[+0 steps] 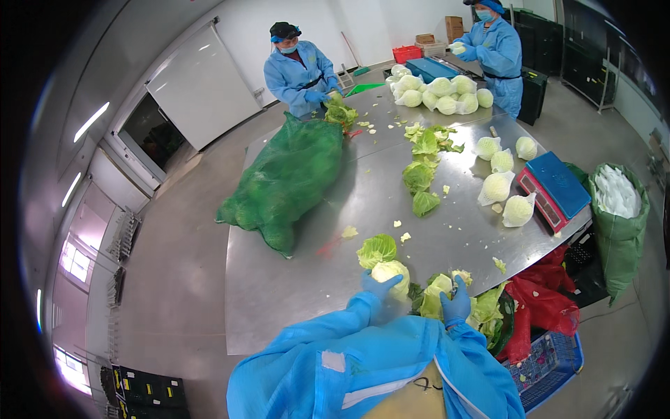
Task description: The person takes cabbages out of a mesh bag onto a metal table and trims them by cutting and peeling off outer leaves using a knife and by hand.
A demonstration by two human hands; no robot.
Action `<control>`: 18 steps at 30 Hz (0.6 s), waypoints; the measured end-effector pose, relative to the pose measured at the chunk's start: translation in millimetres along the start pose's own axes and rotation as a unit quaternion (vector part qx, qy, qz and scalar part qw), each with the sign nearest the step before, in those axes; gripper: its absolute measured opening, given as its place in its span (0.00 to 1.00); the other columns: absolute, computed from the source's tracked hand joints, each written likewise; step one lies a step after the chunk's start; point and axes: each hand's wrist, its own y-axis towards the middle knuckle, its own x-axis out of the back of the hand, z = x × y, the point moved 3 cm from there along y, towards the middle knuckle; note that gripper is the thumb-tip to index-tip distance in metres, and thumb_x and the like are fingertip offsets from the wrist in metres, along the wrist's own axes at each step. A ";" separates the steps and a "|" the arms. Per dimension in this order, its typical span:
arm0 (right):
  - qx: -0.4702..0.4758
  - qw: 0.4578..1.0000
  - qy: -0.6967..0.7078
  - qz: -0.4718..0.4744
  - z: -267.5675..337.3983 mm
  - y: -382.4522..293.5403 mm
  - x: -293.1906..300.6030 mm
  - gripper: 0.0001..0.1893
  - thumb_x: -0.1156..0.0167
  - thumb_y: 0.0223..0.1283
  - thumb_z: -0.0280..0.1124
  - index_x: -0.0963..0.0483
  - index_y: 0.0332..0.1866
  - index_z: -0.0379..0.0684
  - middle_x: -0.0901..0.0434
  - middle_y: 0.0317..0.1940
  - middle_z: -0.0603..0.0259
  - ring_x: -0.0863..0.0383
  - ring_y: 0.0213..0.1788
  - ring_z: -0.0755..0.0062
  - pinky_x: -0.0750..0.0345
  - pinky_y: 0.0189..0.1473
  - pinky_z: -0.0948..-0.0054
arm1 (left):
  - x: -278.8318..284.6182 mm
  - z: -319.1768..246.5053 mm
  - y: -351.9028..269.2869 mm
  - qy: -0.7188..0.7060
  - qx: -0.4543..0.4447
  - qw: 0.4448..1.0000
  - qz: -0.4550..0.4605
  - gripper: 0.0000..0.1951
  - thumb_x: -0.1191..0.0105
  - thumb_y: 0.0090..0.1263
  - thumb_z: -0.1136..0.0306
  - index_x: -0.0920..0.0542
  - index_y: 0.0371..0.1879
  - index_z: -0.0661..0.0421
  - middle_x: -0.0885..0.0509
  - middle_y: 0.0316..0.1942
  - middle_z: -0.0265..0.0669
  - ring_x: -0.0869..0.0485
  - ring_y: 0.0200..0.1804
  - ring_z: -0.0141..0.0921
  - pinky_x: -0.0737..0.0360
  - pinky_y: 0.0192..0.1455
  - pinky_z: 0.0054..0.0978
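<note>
At the near edge of the steel table (293, 309), my gloved left hand (381, 285) is closed around the side of a pale, trimmed cabbage (391, 275). My gloved right hand (456, 304) is at loose cabbage leaves (437, 296) by the edge; its fingers touch them, but the grip is partly hidden. A green leaf (377, 250) lies just beyond the held cabbage. Further off, more loose leaves (419, 177) form a line. Several cabbages in white foam nets (496, 187) stand to the right, near a red and blue scale (556, 188).
A full green mesh sack (293, 173) covers the table's left part. Netted cabbages (442, 94) are piled at the far end. Two co-workers (301, 73) (494, 52) stand beyond. At right are a green sack of white nets (617, 225), red mesh bags (539, 298) and a blue basket (549, 366).
</note>
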 end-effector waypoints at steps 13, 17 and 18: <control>0.060 0.997 0.000 -0.046 -10.5 6.5 -3.2 0.30 0.33 0.41 0.28 0.31 0.55 0.35 0.24 0.46 0.49 0.22 0.46 0.56 0.26 0.49 0.66 | 2.7 -18.4 2.1 -0.066 -0.033 0.997 0.038 0.43 0.23 0.34 0.56 0.31 0.50 0.65 0.23 0.46 0.44 0.22 0.48 0.36 0.23 0.50 0.33; 0.048 0.997 0.000 -0.059 -5.6 2.8 4.0 0.25 0.39 0.46 0.25 0.31 0.54 0.35 0.25 0.46 0.48 0.24 0.47 0.54 0.27 0.49 0.65 | 0.3 -39.7 -13.2 -0.082 -0.019 0.995 0.048 0.43 0.24 0.36 0.56 0.30 0.52 0.63 0.23 0.48 0.43 0.23 0.49 0.36 0.23 0.51 0.33; 0.050 0.997 0.015 -0.059 0.4 1.4 7.4 0.23 0.41 0.49 0.25 0.31 0.55 0.35 0.26 0.46 0.49 0.25 0.47 0.55 0.28 0.49 0.67 | 1.3 -52.5 -21.7 -0.084 -0.018 0.995 0.050 0.43 0.24 0.36 0.56 0.30 0.52 0.63 0.23 0.48 0.43 0.23 0.49 0.36 0.23 0.51 0.33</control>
